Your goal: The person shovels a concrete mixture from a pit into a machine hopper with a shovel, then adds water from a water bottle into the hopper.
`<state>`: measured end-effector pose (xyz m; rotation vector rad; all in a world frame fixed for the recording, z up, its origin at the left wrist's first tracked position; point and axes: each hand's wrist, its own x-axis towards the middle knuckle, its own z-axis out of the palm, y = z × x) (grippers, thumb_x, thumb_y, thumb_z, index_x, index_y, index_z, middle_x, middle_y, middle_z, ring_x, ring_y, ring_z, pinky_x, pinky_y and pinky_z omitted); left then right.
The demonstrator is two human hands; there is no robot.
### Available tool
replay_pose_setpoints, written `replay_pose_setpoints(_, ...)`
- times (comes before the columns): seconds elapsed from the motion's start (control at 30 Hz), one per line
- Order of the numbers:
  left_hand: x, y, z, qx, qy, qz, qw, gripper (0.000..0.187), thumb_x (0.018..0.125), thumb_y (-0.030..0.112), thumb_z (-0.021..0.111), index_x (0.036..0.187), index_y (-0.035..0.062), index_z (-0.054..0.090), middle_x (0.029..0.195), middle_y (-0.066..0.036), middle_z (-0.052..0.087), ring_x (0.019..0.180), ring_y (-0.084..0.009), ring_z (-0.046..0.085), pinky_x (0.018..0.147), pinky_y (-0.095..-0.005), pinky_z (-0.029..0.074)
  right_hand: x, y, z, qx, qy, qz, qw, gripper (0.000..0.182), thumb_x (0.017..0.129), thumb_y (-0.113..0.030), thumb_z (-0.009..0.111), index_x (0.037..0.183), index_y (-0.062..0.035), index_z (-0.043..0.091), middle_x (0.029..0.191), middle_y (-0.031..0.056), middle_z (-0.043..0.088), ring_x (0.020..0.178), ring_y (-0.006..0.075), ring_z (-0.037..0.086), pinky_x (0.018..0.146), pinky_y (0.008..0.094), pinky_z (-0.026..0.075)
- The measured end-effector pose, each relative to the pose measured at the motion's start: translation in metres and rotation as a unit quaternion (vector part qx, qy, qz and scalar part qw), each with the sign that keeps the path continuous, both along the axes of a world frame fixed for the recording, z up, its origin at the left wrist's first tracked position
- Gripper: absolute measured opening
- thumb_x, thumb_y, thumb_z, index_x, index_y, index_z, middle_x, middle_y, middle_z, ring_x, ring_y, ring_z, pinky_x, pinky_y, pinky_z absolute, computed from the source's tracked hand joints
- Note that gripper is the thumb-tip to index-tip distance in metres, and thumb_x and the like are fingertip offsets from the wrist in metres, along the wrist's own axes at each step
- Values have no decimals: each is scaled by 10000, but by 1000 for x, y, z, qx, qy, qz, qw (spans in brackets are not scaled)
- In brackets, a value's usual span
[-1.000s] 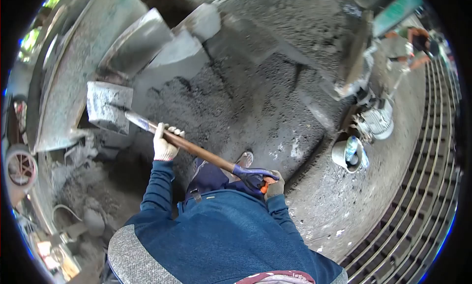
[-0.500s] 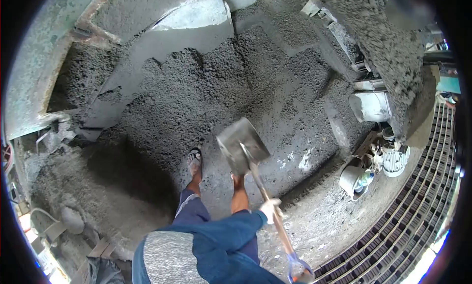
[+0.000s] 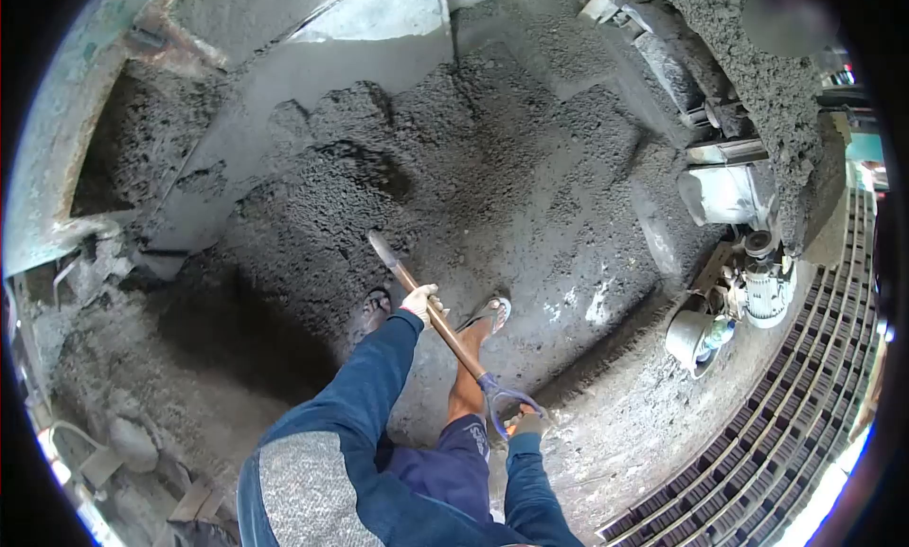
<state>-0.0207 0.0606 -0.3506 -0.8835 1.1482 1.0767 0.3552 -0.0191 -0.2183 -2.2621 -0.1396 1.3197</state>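
In the head view I hold a shovel (image 3: 458, 344) slantwise before my legs. My left hand (image 3: 421, 304), in a pale glove, is closed around its wooden shaft near the metal socket. At the other end, my right hand (image 3: 525, 421) grips the blue-grey loop handle. The shaft points up and left into a heap of damp grey, grainy material (image 3: 440, 163). The blade cannot be made out; it seems sunk in the heap, where a dark hollow shows. My sandalled feet stand at the heap's lower edge, one on either side of the shaft.
A low ledge (image 3: 606, 343) runs along the right of the floor. Beyond it are a bucket (image 3: 684, 337) and a ribbed motor (image 3: 765, 296). Slatted grating (image 3: 757, 443) curves along the lower right. A rusty-edged metal panel (image 3: 57, 159) stands at left.
The shovel has swung left and forward, its blade going from full view above my foot to out of sight at the heap. Both hands have moved up and left, and my right hand now shows.
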Motion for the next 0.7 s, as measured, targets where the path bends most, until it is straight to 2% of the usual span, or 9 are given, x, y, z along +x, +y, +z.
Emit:
replay_pose_setpoints(0.07,7,-25,19,-14,60,-9,998,133,896,193,651,825,123,562,650,-49,512,536,-239,546,673,-533,566,26,-38,-19,-48,-3,-21,999,129,785,13,704,863,-18,605,678,73,575,430,202,507,389,367,433)
replay_pose_setpoints(0.17,11,-62,42,-30,71,-15,997,108,909,211,643,896,130,572,664,-58,517,553,-254,552,677,-542,562,34,-60,13,-133,63,-67,987,127,777,-23,721,828,-52,608,645,50,540,455,187,493,405,341,417)
replay_pose_setpoints(0.2,14,-80,42,10,95,-10,995,128,926,227,632,974,128,566,676,-69,515,589,-270,557,691,-532,559,45,-73,10,-156,77,-65,983,151,781,-60,732,784,-104,588,616,29,498,465,180,458,418,357,391)
replay_pose_setpoints(0.23,19,-78,78,18,123,-1,992,152,917,204,638,950,89,544,717,-96,514,591,-271,537,622,-523,547,52,-80,19,-166,105,-61,979,163,790,-68,727,770,-114,572,603,27,484,459,184,449,419,371,385)
replay_pose_setpoints(0.33,29,-64,133,-78,88,-36,992,175,934,239,612,913,105,502,688,-81,464,607,-259,493,656,-517,531,61,-76,75,-153,187,-61,968,222,829,-89,700,723,-139,512,559,19,431,442,204,420,429,414,370)
replay_pose_setpoints(0.5,82,-11,254,-69,121,-96,986,153,935,233,582,952,100,509,724,-80,469,601,-259,493,627,-520,521,107,-105,115,-125,300,-119,938,306,871,-157,657,638,-145,459,517,52,399,427,266,417,469,470,390)
replay_pose_setpoints(0.57,113,23,312,11,154,-140,978,140,926,232,602,945,118,524,726,-87,473,595,-263,504,617,-506,520,124,-117,116,-106,339,-176,918,312,865,-176,659,621,-145,468,514,60,411,436,280,434,479,475,407)
replay_pose_setpoints(0.63,147,76,375,87,164,-174,967,137,922,236,613,934,128,528,726,-88,474,589,-261,506,613,-499,517,135,-120,121,-11,368,-195,909,193,841,-191,667,723,-118,532,569,55,462,508,254,487,532,469,435)
replay_pose_setpoints(0.7,177,131,403,214,141,-191,947,135,918,245,625,906,142,539,692,-54,463,570,-241,494,621,-484,514,139,-98,121,117,320,-240,909,134,813,-174,673,786,-121,553,630,45,505,566,224,526,541,440,448)
